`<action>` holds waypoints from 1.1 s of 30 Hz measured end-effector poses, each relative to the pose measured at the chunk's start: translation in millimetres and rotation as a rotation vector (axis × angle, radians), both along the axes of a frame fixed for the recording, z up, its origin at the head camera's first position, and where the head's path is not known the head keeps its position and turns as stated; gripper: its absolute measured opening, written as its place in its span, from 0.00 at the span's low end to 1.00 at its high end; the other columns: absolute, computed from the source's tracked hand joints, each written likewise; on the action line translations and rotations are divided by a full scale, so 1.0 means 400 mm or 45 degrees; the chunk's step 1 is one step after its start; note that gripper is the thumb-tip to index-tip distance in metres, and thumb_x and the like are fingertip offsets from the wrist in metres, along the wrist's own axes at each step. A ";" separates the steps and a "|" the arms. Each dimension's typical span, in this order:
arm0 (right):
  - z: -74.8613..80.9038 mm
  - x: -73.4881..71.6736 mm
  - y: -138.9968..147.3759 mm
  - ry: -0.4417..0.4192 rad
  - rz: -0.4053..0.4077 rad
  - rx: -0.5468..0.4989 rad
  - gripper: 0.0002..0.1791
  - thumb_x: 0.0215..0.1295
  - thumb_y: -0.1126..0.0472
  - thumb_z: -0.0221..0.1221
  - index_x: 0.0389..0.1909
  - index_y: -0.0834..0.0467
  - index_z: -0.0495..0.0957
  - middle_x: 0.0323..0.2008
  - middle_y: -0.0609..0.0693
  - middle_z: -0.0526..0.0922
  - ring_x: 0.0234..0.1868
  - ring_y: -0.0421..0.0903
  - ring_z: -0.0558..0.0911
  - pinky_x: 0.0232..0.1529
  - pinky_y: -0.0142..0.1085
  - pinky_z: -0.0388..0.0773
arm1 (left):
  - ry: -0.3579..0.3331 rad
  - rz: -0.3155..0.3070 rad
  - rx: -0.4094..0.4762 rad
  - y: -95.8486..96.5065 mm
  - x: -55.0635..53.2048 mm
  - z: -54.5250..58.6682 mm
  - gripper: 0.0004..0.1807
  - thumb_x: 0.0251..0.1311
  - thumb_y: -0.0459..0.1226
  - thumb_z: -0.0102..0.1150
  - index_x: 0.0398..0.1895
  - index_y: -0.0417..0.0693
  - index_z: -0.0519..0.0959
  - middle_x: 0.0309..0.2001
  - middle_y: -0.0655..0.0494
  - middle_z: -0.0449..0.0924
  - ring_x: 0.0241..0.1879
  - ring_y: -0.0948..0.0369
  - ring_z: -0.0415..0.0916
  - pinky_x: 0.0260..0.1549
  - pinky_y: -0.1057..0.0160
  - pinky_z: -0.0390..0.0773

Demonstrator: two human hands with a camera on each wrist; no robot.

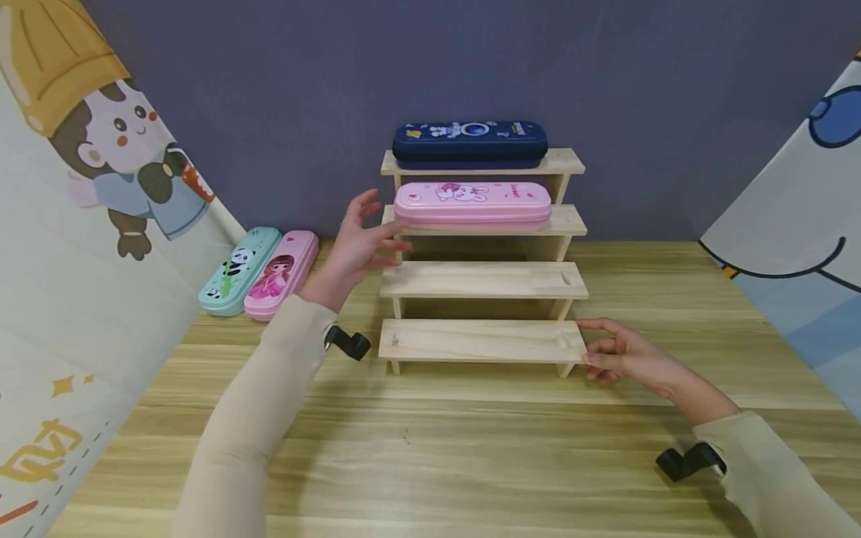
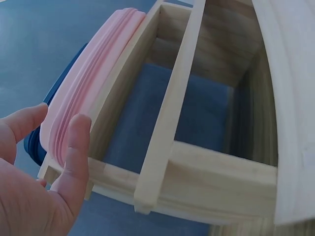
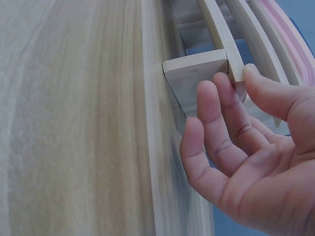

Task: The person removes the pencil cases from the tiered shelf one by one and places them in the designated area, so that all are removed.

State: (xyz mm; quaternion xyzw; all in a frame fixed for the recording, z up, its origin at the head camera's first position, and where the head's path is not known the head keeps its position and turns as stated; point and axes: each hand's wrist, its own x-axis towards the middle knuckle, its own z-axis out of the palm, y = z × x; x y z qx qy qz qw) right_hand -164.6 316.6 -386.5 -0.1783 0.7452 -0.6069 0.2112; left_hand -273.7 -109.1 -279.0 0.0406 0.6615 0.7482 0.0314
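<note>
A four-step wooden rack [image 1: 480,279] stands on the table. On its top step lies a dark blue astronaut pencil case [image 1: 469,146], and on the step below a pink rabbit pencil case [image 1: 473,202]. My left hand [image 1: 359,243] is at the left end of this pink case, fingers spread and holding nothing. In the left wrist view the thumb [image 2: 76,152] is close beside the case; contact is hard to tell. My right hand [image 1: 622,355] grips the right end of the lowest step, its thumb against the board [image 3: 236,73] and fingers around the edge.
Left of the rack, a mint green panda pencil case [image 1: 240,273] and a pink pencil case with a girl [image 1: 282,275] lie side by side on the wooden table [image 1: 430,456]. A dark wall [image 1: 269,97] stands behind, with printed panels at both sides.
</note>
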 end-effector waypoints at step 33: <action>0.005 0.002 -0.007 0.010 -0.025 0.043 0.34 0.73 0.69 0.55 0.73 0.67 0.49 0.38 0.50 0.83 0.34 0.48 0.85 0.32 0.40 0.87 | 0.040 -0.128 0.110 0.053 0.007 -0.003 0.40 0.59 0.19 0.61 0.75 0.45 0.62 0.51 0.47 0.65 0.35 0.55 0.80 0.35 0.60 0.89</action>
